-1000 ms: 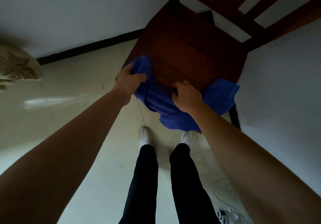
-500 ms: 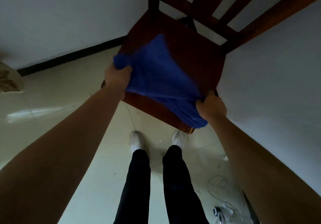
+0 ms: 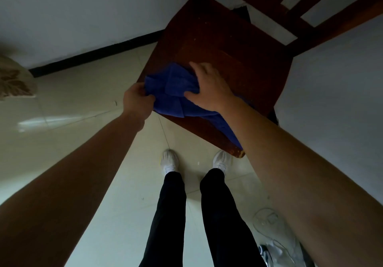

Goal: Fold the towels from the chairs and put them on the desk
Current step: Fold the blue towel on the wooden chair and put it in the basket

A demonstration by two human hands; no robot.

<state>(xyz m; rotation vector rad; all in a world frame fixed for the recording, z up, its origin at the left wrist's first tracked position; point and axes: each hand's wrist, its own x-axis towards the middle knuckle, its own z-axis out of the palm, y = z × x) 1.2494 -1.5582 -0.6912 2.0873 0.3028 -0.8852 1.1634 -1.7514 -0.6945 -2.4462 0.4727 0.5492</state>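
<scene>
A blue towel [image 3: 172, 92] lies bunched along the front edge of a dark wooden chair seat [image 3: 228, 45]. My left hand [image 3: 137, 101] grips the towel's left end, just off the seat's left corner. My right hand [image 3: 209, 88] has crossed over to the left and lies on top of the towel with a fold of it under the fingers and thumb. A strip of towel trails along the seat edge under my right forearm toward the near corner.
The chair stands in a corner between two pale walls with a dark skirting board [image 3: 93, 56]. My legs and white shoes [image 3: 170, 161] stand on the tiled floor in front. A patterned cloth [image 3: 14, 80] hangs at the left. Cables and clear wrapping [image 3: 271, 233] lie at lower right.
My right hand has carried the towel's right end across to the left, over the part my left hand holds. The spread towel is now doubled and bunched.
</scene>
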